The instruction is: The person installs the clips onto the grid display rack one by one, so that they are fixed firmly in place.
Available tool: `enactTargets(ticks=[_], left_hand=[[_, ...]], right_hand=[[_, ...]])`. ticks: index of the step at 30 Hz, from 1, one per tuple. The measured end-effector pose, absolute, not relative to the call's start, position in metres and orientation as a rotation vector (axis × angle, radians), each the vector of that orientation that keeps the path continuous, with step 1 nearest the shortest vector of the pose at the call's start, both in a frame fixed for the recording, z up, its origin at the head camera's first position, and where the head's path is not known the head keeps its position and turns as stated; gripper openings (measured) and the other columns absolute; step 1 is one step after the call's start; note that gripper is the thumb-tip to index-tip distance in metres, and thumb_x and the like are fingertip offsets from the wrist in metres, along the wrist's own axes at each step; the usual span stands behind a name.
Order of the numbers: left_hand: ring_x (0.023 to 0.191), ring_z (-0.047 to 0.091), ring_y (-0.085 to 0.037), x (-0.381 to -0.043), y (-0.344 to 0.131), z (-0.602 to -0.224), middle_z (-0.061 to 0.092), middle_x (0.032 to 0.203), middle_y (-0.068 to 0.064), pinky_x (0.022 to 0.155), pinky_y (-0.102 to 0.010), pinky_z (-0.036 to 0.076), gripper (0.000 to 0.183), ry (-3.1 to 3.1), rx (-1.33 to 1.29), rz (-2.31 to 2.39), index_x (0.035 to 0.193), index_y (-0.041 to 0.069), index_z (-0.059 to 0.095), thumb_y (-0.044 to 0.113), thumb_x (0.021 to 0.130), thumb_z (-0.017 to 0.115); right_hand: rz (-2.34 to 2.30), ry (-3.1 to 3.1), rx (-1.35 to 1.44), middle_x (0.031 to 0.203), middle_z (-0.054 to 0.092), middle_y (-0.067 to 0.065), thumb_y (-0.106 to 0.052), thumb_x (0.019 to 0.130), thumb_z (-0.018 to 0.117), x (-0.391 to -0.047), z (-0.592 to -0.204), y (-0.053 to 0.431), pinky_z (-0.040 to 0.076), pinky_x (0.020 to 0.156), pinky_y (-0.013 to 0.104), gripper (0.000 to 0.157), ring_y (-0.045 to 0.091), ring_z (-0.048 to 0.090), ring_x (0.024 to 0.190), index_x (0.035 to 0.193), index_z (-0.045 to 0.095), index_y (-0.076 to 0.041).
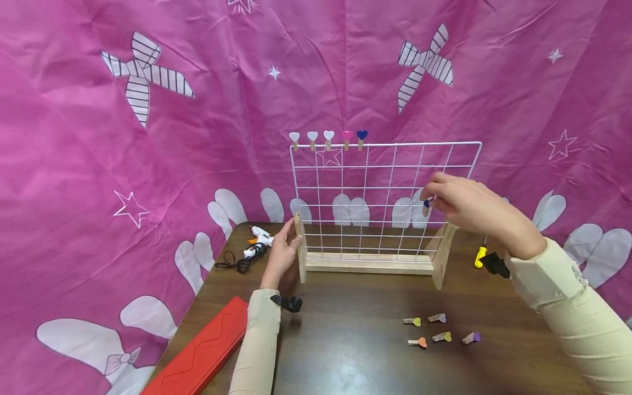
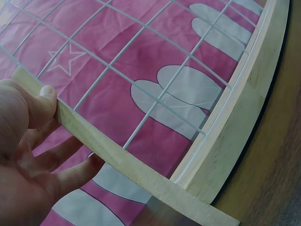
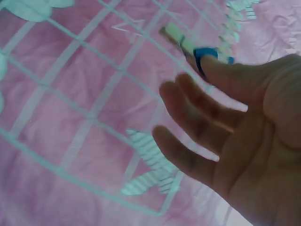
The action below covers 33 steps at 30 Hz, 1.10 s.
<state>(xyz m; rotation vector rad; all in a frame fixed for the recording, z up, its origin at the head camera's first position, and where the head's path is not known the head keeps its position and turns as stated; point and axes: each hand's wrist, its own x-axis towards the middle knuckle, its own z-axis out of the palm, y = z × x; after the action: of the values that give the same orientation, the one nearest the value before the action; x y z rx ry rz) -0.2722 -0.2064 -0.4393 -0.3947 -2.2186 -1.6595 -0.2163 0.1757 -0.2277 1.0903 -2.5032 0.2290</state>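
Note:
A white wire grid stands upright in a wooden base on the table. My left hand grips the stand's left wooden upright, with the thumb on its near face and fingers behind it. My right hand is raised before the grid's right part, pinching a small wooden clothespin with a dark blue heart. That clothespin is apart from the top wire. At the top left, three clothespins with white hearts, one with a pink heart and one with a dark blue heart are clipped in a row.
Several loose clothespins with yellow, orange and purple hearts lie on the table at front right. A white glue gun with black cord is left of the stand, a red box nearer. A yellow-handled screwdriver lies right.

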Motion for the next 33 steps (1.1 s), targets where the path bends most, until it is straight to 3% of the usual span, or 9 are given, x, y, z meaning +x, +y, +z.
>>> enactTargets(ticks=[6, 10, 15, 24, 33], left_hand=[[0.121, 0.043, -0.041, -0.253, -0.205, -0.42, 0.045, 0.131, -0.03, 0.099, -0.047, 0.038, 0.052, -2.226, -0.418, -1.652, 0.137, -0.01, 0.033, -0.01, 0.088, 0.051], [0.12, 0.045, -0.04, -0.25, -0.203, -0.414, 0.046, 0.13, -0.03, 0.098, -0.045, 0.04, 0.052, -2.241, -0.407, -1.633, 0.136, -0.011, 0.033, -0.011, 0.088, 0.051], [0.118, 0.047, -0.041, -0.251, -0.202, -0.413, 0.048, 0.127, -0.03, 0.097, -0.046, 0.042, 0.051, -2.231, -0.409, -1.615, 0.135, -0.011, 0.035, -0.011, 0.087, 0.051], [0.118, 0.047, -0.038, -0.253, -0.202, -0.417, 0.048, 0.129, -0.028, 0.097, -0.044, 0.042, 0.051, -2.228, -0.424, -1.638, 0.137, -0.008, 0.035, -0.009, 0.088, 0.051], [0.118, 0.047, -0.039, -0.255, -0.201, -0.418, 0.047, 0.129, -0.029, 0.097, -0.043, 0.042, 0.051, -2.22, -0.435, -1.645, 0.136, -0.01, 0.034, -0.01, 0.088, 0.051]], right_hand=[[0.221, -2.446, 0.997, 0.094, 0.053, 0.003, 0.002, 0.083, 0.058, -0.224, -0.186, 0.151, 0.045, 0.059, 0.039, 0.016, 0.02, 0.056, 0.074, 0.09, 0.066, -0.01], [0.228, -2.454, 0.972, 0.099, 0.053, 0.005, 0.001, 0.083, 0.058, -0.233, -0.161, 0.133, 0.045, 0.061, 0.045, 0.015, 0.025, 0.056, 0.082, 0.089, 0.066, -0.009], [0.247, -2.461, 0.967, 0.097, 0.054, 0.004, 0.004, 0.081, 0.051, -0.246, -0.139, 0.111, 0.044, 0.064, 0.047, 0.021, 0.026, 0.054, 0.087, 0.086, 0.067, -0.008], [0.258, -2.49, 0.909, 0.093, 0.054, 0.006, 0.007, 0.076, 0.041, -0.267, -0.133, 0.091, 0.045, 0.063, 0.048, 0.027, 0.026, 0.051, 0.088, 0.082, 0.065, -0.004], [0.273, -2.564, 0.862, 0.092, 0.055, 0.004, 0.006, 0.075, 0.043, -0.278, -0.139, 0.087, 0.044, 0.063, 0.049, 0.027, 0.025, 0.05, 0.09, 0.082, 0.066, -0.006]])
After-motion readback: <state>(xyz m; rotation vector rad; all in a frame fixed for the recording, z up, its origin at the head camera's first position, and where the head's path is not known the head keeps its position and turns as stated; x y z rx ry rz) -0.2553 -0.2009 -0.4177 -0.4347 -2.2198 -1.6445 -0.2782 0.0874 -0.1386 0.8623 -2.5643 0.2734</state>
